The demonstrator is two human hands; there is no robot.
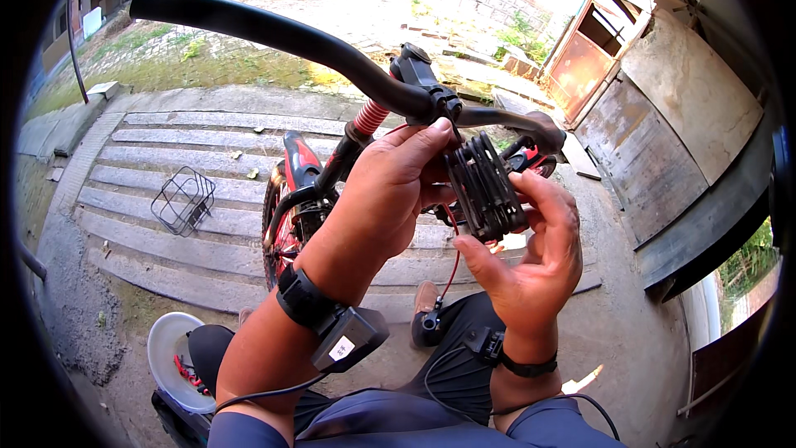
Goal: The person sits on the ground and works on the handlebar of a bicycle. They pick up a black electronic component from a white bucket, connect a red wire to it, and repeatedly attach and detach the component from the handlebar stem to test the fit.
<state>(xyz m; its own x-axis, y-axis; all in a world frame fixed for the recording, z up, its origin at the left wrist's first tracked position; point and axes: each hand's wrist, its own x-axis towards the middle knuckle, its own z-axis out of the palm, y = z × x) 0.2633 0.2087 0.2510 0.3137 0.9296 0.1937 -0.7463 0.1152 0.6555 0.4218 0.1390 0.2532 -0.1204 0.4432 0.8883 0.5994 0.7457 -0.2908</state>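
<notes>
Between my two hands is a black block of parallel bars [485, 187], which looks like a folding multi-tool. My left hand [385, 178] pinches its left side with the thumb on top, close below the stem. At its right side and lower end, my right hand [531, 257] holds it between thumb and fingers. Just beyond stands a bicycle with a bare black handlebar [274, 37] and a black stem [419, 75]. Its red and black front wheel [278, 224] is partly hidden by my left arm. A red cable [454, 270] hangs down to a black fitting [431, 317] near my shoe.
A white bucket [162, 369] with red items inside stands at the lower left. Farther off lies a black wire basket [184, 199] on stone slabs [166, 236]. Weathered boards [647, 158] line the right side. Black wrist straps and wires run along both my forearms.
</notes>
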